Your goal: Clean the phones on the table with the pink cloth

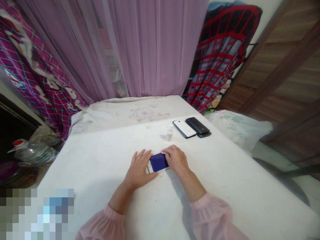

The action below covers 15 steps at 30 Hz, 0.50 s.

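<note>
A white smartphone (159,162) with a dark blue screen lies face up on the white table in front of me. My left hand (140,168) grips its left end, the thumb along the near edge and the fingers, slightly spread, at the far edge. Over the right end of the screen is my right hand (176,159), its fingers pinched on a small pinkish piece (163,152), mostly hidden, possibly cloth. That hand covers the phone's right end. Just beyond stands a small clear bottle (169,133) with a white cap and label.
Further back on the table (112,143) lie a white phone (184,128) atop a dark one and a stack of black phones (198,126). A white plastic bag (240,128) hangs by the right edge. A large water bottle (32,150) stands left of the table.
</note>
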{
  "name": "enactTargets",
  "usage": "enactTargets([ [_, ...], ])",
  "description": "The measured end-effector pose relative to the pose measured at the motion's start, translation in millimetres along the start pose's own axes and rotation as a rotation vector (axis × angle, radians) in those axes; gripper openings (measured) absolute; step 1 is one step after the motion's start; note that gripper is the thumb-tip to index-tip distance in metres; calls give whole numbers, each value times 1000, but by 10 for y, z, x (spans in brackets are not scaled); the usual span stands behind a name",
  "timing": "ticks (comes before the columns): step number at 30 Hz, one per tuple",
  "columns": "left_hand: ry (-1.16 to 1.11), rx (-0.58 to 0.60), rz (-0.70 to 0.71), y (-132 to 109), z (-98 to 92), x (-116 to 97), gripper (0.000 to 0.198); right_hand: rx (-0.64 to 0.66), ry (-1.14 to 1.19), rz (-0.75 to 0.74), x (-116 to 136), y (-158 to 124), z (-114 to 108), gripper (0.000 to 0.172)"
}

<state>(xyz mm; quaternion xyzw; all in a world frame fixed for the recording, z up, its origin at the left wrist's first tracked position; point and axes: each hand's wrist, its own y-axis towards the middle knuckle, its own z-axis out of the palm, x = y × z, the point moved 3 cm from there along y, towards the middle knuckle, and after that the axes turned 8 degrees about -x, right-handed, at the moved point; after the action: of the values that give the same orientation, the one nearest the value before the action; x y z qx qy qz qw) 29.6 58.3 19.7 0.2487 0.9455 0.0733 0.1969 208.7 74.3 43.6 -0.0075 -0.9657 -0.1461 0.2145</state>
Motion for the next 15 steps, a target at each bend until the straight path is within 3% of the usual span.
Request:
enactTargets([
  [10,-3,-5,-24,1,-17,-17,70,50,140,17,-63,-346,-136,33],
  [15,1,20,-26,10,-24,-19,71,90,125,22,-25,-270,-126,31],
])
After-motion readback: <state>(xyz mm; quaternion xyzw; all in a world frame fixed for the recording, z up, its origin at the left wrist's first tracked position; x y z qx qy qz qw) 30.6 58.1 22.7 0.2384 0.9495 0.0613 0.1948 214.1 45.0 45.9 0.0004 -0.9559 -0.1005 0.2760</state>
